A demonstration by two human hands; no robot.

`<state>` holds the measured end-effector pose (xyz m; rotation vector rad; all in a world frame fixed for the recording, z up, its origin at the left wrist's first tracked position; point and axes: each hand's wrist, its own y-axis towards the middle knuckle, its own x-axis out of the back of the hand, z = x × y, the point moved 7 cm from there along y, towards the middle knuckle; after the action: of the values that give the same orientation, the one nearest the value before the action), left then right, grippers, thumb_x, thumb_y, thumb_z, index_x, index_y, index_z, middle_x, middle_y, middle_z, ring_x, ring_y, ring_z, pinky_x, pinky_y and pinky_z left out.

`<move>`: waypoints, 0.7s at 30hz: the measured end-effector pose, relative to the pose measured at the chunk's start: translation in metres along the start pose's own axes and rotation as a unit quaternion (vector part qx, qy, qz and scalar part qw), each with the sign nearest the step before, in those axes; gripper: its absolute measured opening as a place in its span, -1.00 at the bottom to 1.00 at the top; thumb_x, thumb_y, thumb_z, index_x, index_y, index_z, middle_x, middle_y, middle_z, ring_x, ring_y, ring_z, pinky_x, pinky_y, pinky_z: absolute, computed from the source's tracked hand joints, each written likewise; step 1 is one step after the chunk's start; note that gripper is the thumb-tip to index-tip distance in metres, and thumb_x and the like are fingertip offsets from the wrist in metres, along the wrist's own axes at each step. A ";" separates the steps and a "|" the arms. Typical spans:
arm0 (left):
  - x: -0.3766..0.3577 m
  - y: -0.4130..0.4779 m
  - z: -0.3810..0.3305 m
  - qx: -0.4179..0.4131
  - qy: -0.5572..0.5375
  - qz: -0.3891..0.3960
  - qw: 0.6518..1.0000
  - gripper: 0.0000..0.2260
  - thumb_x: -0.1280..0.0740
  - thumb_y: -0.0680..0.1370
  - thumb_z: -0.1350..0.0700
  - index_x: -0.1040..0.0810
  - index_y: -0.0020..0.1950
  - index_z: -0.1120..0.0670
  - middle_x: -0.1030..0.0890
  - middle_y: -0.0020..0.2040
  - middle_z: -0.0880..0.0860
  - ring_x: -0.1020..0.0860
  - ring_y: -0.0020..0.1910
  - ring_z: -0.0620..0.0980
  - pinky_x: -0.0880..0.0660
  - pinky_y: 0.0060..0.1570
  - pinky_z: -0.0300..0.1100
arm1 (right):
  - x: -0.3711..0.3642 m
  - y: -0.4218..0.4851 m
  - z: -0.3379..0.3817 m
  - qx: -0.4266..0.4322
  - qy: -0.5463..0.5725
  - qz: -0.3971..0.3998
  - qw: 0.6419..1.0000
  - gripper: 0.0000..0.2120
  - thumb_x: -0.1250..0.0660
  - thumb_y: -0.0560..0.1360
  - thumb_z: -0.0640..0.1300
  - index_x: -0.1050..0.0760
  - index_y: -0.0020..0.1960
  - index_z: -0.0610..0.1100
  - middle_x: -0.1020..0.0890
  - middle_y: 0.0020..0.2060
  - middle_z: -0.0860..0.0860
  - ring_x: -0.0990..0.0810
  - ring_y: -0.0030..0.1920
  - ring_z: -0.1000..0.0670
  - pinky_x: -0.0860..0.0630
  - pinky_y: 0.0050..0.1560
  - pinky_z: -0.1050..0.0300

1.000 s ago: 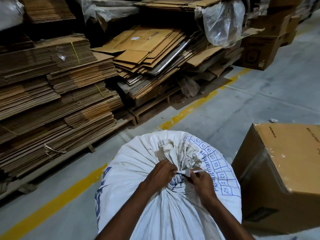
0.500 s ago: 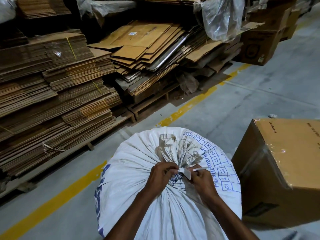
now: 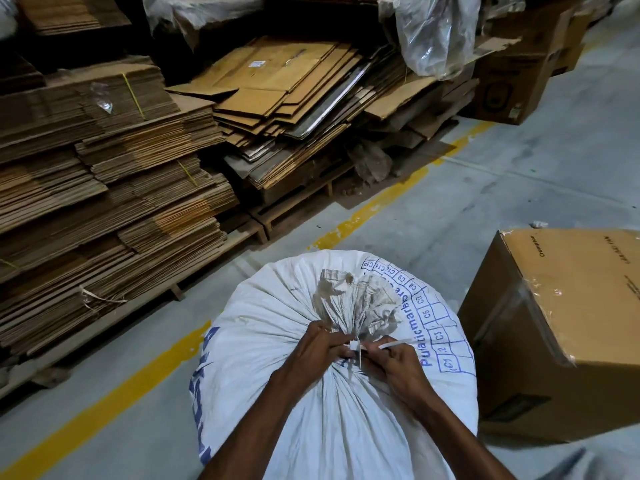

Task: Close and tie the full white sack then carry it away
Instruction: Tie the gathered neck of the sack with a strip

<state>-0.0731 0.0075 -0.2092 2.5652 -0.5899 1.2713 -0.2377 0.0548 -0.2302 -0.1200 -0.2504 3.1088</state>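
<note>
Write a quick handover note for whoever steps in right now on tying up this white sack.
Left hand: pinching the gathered neck of the white sack.
Right hand: gripping the white tie strip at the neck, its free end sticking out to the right.
Sack: full, upright on the concrete floor, mouth bunched shut, with a cardboard box close on its right.
Done: mouth gathered, tie placed at the neck.
Left: cinch and secure the tie, then lift the sack and carry it away.
</note>
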 end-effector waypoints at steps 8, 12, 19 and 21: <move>0.021 -0.005 0.000 0.020 -0.018 -0.071 0.997 -0.70 -0.36 0.37 -0.29 -0.64 0.08 -0.39 -0.68 -0.12 -0.10 -0.46 0.02 -0.23 -0.41 0.08 -0.32 | 0.005 -0.007 0.016 0.030 0.021 0.021 0.999 -0.65 -0.40 0.60 -0.26 -0.61 -0.35 -0.09 -0.57 -0.42 0.13 -0.47 -0.38 0.20 -0.38 -0.32 0.26; 0.018 -0.006 -0.010 0.046 -0.065 -0.110 0.991 -0.76 -0.38 0.33 -0.26 -0.63 -0.02 -0.39 -0.57 -0.10 -0.09 -0.49 0.02 -0.21 -0.51 0.10 -0.22 | 0.007 -0.006 0.018 0.037 0.049 -0.069 0.996 -0.82 -0.44 0.58 -0.19 -0.73 -0.12 -0.27 -0.78 -0.22 -0.15 -0.69 -0.20 0.04 -0.60 -0.16 0.18; 0.016 -0.003 -0.016 0.085 -0.173 -0.100 0.976 -0.84 -0.40 0.37 -0.15 -0.70 -0.08 -0.33 -0.69 -0.17 -0.08 -0.62 -0.04 -0.16 -0.61 -0.01 -0.04 | 0.001 -0.009 0.008 0.029 0.059 -0.118 0.991 -0.71 -0.40 0.61 -0.03 -0.71 -0.05 -0.25 -0.76 -0.15 -0.24 -0.76 -0.04 -0.13 -0.64 0.03 -0.11; 0.014 -0.003 -0.023 0.054 -0.199 -0.069 0.976 -0.81 -0.44 0.47 0.05 -0.74 0.00 -0.20 -0.75 -0.21 -0.01 -0.67 -0.16 -0.14 -0.64 -0.15 -0.01 | -0.001 -0.011 0.008 0.039 0.028 -0.123 0.991 -0.76 -0.37 0.63 -0.05 -0.74 -0.03 -0.16 -0.78 -0.14 -0.11 -0.76 0.00 -0.11 -0.64 0.05 -0.11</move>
<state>-0.0803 0.0146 -0.1844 2.9165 -0.4068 0.7661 -0.2372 0.0640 -0.2201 -0.1604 -0.1294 2.8603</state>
